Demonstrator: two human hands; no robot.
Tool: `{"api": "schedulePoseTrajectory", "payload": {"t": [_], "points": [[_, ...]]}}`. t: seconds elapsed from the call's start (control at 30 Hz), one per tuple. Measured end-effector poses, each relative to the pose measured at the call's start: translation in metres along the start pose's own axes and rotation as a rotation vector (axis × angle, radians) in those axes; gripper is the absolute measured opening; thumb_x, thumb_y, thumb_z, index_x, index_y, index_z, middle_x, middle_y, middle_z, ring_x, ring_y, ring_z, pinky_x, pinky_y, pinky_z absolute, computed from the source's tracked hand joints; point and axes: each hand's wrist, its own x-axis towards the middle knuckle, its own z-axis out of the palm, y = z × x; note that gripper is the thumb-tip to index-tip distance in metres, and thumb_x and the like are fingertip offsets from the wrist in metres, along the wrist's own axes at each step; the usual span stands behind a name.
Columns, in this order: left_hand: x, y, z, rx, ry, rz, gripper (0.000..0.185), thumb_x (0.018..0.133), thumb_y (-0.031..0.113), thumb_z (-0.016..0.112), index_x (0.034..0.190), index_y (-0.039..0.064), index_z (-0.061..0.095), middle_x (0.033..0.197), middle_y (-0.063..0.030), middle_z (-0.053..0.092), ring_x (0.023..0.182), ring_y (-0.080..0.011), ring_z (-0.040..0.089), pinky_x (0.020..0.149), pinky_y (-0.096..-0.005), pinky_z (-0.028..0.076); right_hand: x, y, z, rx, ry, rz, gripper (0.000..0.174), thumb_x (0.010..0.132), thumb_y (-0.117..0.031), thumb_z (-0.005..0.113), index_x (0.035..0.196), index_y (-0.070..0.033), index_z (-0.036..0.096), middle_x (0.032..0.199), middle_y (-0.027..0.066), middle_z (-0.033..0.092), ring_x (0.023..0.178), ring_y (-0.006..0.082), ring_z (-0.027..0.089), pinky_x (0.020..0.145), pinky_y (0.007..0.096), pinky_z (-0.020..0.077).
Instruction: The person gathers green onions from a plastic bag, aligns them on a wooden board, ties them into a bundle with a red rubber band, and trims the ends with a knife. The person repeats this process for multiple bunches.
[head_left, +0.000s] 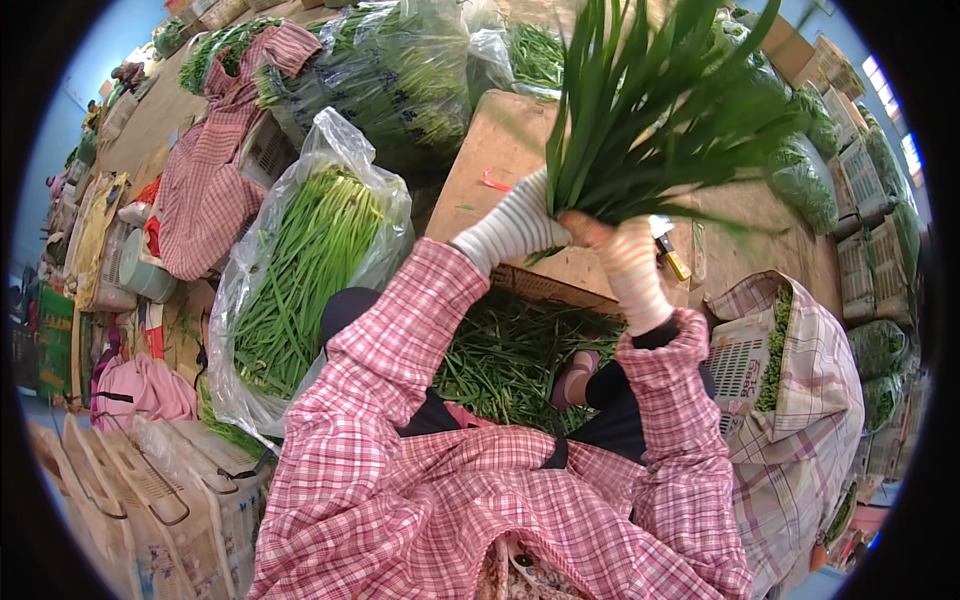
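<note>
A large bunch of long flat green leaves, apparently garlic chives (637, 127), fans out above a low wooden table (480, 157), its tips blurred. My left hand (529, 221), in a grey-and-white striped glove, closes around the bunch's gathered lower end. Against the same end, from the other side, presses my right hand (615, 244), in a pale orange-striped glove with some fingers bare. The leaves hide part of both hands. A knife with a yellow-and-black handle (673, 259) lies on the table just right of my right hand. A red strip (495, 181) lies near my left hand.
Left of my knees, an open clear plastic bag (382, 191) holds chives. Loose leaves (517, 360) cover the floor between my legs. To my right stands a cloth-draped white crate (739, 360); stacked crates (172, 502) are at lower left. Large filled bags (420, 82) stand behind.
</note>
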Motion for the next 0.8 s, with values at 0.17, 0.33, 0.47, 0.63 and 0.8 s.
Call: {"api": "schedulePoseTrajectory", "payload": {"t": [0.17,0.33,0.47,0.63,0.8], "points": [[-0.001,-0.029,0.013,-0.027,0.025,-0.011,0.055,0.076,0.022,0.088,0.123,0.003,0.064,0.116,-0.0094,0.072,0.101,-0.0198,0.066,0.09,-0.0361,0.054,-0.015,0.032,-0.014,-0.265,0.085,0.178,0.045,0.079,-0.01,0.087,0.119,-0.002,0.067,0.108,0.0029,0.072,0.092,0.0166,0.066,0.087,0.0327,0.0538],[0.011,-0.006,0.007,0.038,-0.116,-0.128,0.061,0.072,0.019,0.091,0.124,0.003,0.064,0.111,-0.0079,0.073,0.101,-0.0157,0.064,0.091,-0.0367,0.054,-0.007,0.039,-0.011,-0.119,0.23,0.006,0.045,0.085,-0.019,0.083,0.121,0.0,0.064,0.112,0.0074,0.072,0.092,0.019,0.066,0.085,0.0343,0.0526],[0.016,0.012,0.015,-0.05,-0.016,-0.182,0.063,0.074,0.013,0.087,0.129,0.003,0.058,0.118,-0.0077,0.07,0.106,-0.016,0.063,0.094,-0.0341,0.053,-0.005,0.036,-0.011,-0.062,0.2,0.103,0.044,0.087,-0.022,0.082,0.121,0.0,0.064,0.112,0.0075,0.072,0.096,0.0186,0.065,0.087,0.0332,0.0513],[0.023,0.018,0.02,0.104,0.036,0.035,0.065,0.079,0.01,0.077,0.138,0.003,0.051,0.119,-0.0148,0.07,0.106,-0.0207,0.067,0.092,-0.0369,0.055,-0.015,0.043,-0.016,-0.273,0.31,-0.099,0.039,0.088,-0.024,0.082,0.114,0.0,0.068,0.107,0.0084,0.073,0.092,0.0201,0.066,0.085,0.0338,0.052],[0.015,0.013,0.023,-0.112,0.163,-0.127,0.057,0.081,0.01,0.079,0.132,0.001,0.056,0.124,-0.0118,0.069,0.11,-0.0155,0.064,0.094,-0.0327,0.053,-0.022,0.063,-0.021,-0.596,0.154,0.053,0.044,0.092,-0.024,0.077,0.127,-0.002,0.061,0.12,0.0091,0.068,0.105,0.0209,0.063,0.092,0.0362,0.0507]]}}
